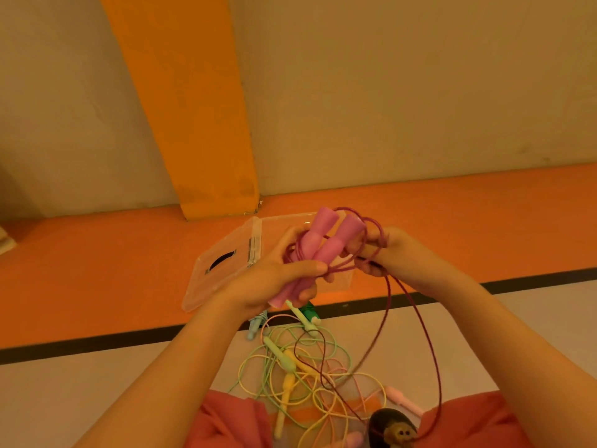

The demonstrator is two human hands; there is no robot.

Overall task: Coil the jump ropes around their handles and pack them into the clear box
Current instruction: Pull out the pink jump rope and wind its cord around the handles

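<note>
Jump ropes [300, 367] in pastel green, yellow and pink lie in a loose tangle on the pale floor [80, 399], which stretches wide on both sides of them. The tangle sits between the person's knees [226, 421], in red cloth, and a black line [97, 342]. Beyond that line an orange band [97, 270] runs to the beige wall [420, 92], where an orange pillar [193, 108] rises. The clear box [339, 281] sits on the orange band just beyond the tangle, its lid [213, 279] swung flat to the left and its rim partly hidden behind the hands. A green handle [308, 313] and a pale blue handle [253, 328] lie at the black line, near the box's front edge.

Raised over the box, the left hand [274, 286] curls fingers and thumb round the two pink handles [323, 240]. They are held side by side, tilted up to the right, with turns of dark pink cord [387, 302] around them. The right hand [394, 253], just beside the handles, pinches a loop of that cord. The rest hangs in a long loop to the lap.
</note>
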